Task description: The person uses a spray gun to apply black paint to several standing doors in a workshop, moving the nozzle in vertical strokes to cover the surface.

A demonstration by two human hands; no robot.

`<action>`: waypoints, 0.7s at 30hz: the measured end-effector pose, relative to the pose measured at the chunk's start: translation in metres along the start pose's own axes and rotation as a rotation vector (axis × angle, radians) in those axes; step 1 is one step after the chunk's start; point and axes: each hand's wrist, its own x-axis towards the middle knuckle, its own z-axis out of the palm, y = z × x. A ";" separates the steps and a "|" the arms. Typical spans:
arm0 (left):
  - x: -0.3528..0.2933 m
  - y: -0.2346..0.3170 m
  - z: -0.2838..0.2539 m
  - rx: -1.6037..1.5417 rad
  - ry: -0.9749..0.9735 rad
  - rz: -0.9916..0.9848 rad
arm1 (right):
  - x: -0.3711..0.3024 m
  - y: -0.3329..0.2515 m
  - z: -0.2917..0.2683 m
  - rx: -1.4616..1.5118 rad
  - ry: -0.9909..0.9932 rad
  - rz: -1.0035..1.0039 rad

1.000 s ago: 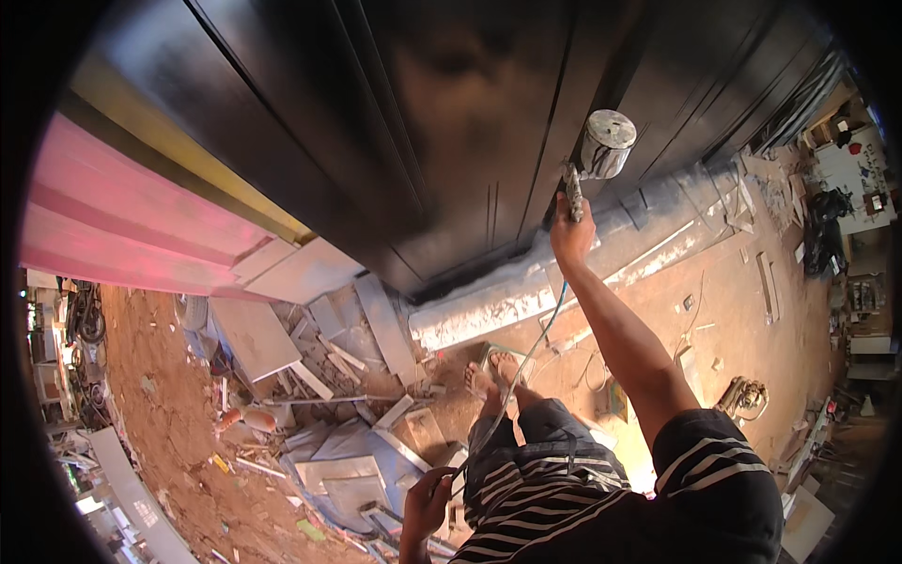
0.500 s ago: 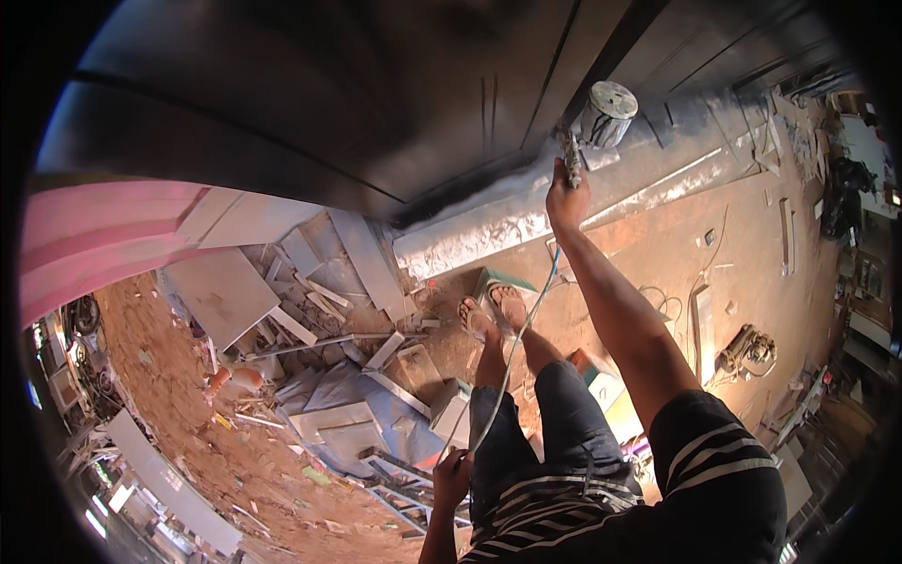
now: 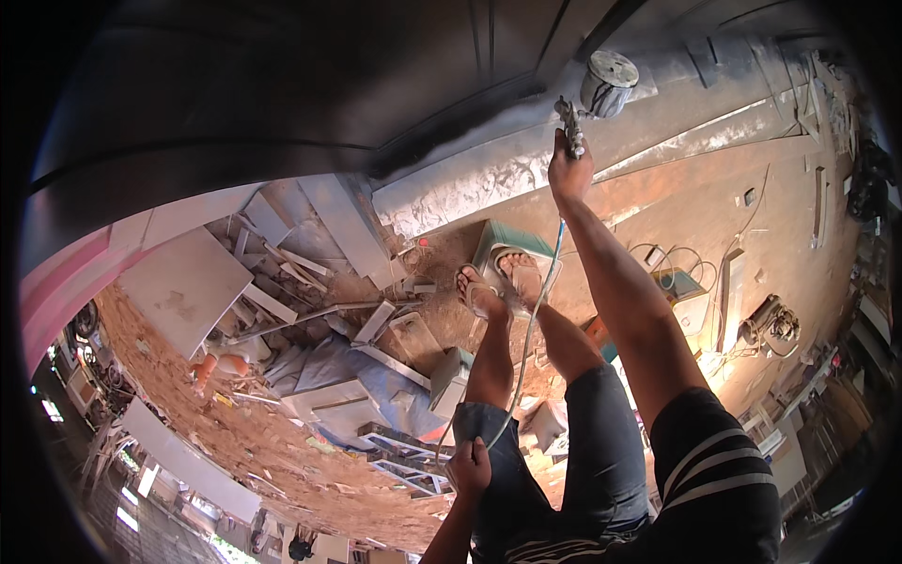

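Head view: paint-smeared, silver-grey metal spray gun (image 3: 569, 130) in the right grip (image 3: 570, 176); thin, pale green flexible hose (image 3: 523, 362) in the left grip (image 3: 470, 466).
The gun is located near the lower edge of the large, dark black panel (image 3: 282, 103), with its cylindrical, lidded metal cup (image 3: 609, 86) to the right. Right grip: closed around the gun's handle. Left grip: fingers curled closed on the hose. Handling, as judged: the gun should be rigid, with weight biased toward the cup, and possibly slick where paint is wet; take hold at the handle, not the cup. The hose should be light and pliant; support it loosely to avoid kinks.
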 end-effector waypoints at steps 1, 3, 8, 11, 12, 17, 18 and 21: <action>0.000 -0.004 0.000 -0.007 -0.004 0.000 | 0.000 0.012 0.008 -0.017 -0.003 0.014; 0.007 0.002 -0.003 0.011 0.017 0.039 | 0.004 0.031 0.024 -0.047 -0.007 0.034; 0.009 0.001 -0.006 0.006 -0.001 -0.071 | 0.008 0.076 0.056 -0.110 -0.031 0.097; 0.011 0.001 -0.006 -0.011 0.017 -0.085 | 0.010 0.102 0.066 -0.176 -0.086 0.142; 0.013 0.001 -0.007 -0.026 0.022 -0.085 | 0.012 0.110 0.067 -0.192 -0.097 0.139; 0.013 0.004 -0.010 -0.054 0.007 -0.096 | 0.015 0.120 0.061 -0.204 -0.151 0.110; 0.015 0.005 -0.009 -0.058 0.004 -0.092 | 0.016 0.117 0.056 -0.190 -0.147 0.094; 0.011 0.008 -0.010 -0.036 -0.005 -0.074 | 0.004 0.074 0.028 -0.107 -0.103 0.055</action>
